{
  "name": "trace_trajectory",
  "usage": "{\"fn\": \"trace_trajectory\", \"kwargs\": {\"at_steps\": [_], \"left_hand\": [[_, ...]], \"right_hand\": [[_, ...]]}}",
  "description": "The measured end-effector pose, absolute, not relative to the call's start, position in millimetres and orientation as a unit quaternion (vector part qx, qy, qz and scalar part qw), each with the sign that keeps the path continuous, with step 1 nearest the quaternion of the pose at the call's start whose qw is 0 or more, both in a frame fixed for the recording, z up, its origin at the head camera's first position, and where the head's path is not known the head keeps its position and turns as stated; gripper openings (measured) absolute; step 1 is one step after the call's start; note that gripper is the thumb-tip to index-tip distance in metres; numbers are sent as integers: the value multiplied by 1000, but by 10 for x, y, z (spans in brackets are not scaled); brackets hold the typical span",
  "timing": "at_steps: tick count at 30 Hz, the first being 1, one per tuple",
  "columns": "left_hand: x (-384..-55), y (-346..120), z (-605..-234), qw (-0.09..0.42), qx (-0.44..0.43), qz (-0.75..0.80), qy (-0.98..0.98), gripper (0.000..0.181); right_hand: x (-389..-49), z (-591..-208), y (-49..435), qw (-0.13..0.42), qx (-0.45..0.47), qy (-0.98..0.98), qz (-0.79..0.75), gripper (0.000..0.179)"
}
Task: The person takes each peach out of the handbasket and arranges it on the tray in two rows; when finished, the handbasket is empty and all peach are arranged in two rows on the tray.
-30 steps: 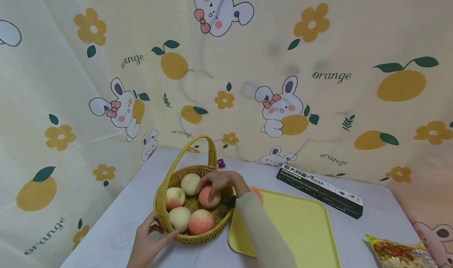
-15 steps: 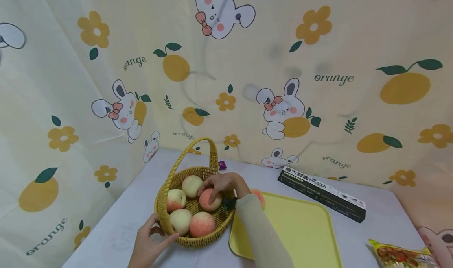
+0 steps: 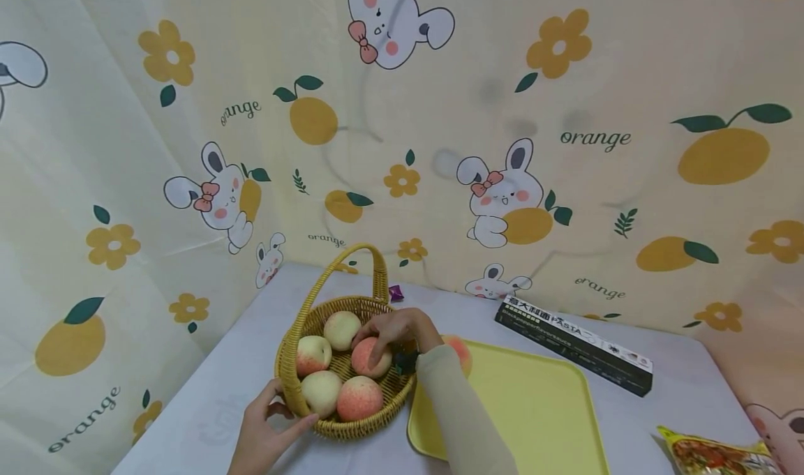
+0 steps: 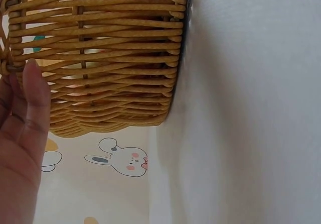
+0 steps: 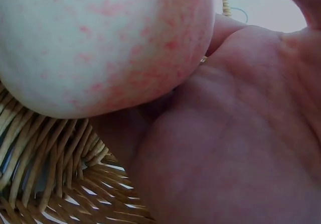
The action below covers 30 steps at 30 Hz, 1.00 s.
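Observation:
A yellow wicker basket (image 3: 361, 430) with a tall arched handle stands left of the tray. My left hand (image 3: 266, 430) grips its near-left rim, and the thumb (image 4: 37, 86) lies along the woven side in the left wrist view. Inside the basket my right hand (image 3: 405, 327) holds a red-flushed peach (image 3: 370, 358), its fingers bent over the top. The right wrist view shows that peach (image 5: 100, 48) large and pale with red specks, right by the palm (image 5: 241, 133). Around it lie a pale peach (image 3: 342, 330) and several more.
A yellow tray (image 3: 534, 412) lies to the right, partly covered by the right sleeve, with another peach (image 3: 461, 355) by its far-left corner. Behind it is a black pasta box (image 3: 574, 346). A snack packet (image 3: 716, 454) lies front right, and a small purple wrapper (image 3: 396, 293) behind the basket.
The head view has shifted slightly. Both hands stay almost in place, left on the basket and right on the peach, which sits a touch lower than half a second ago.

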<state>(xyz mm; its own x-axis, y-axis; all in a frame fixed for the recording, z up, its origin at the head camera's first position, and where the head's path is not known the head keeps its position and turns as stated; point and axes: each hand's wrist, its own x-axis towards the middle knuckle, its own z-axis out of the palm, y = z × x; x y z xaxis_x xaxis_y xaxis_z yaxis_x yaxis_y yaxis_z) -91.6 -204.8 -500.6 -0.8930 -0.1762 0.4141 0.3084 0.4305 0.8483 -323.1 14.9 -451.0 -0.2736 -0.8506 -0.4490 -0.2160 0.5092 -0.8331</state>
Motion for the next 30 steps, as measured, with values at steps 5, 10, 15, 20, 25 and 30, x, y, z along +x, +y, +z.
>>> {"fn": "trace_trajectory", "kwargs": {"at_steps": [5,10,15,20,25,30], "left_hand": [[-908,-2042,-4993,226,-40,-533,-815,46],[-900,-2032,-4974,220,-38,-536,-814,45],[-908,-2044,-4980,216,-32,-537,-815,44],[-908,-2037,-4979,219,-31,-533,-817,45],[-905,-2025,-4968,222,-35,-532,-816,45],[-896,-2011,-4954,223,-39,-536,-814,46]], "right_hand": [[-3218,-4554,145,494,-357,710,-354,54],[-3212,-4590,147,510,-357,682,-384,48],[-3252,-4572,156,509,-393,651,-403,54],[-3290,-4507,214,487,-437,621,-431,54],[-3271,-4393,362,474,-428,599,-482,62],[-3271,-4305,595,428,-441,592,-522,78]]}}
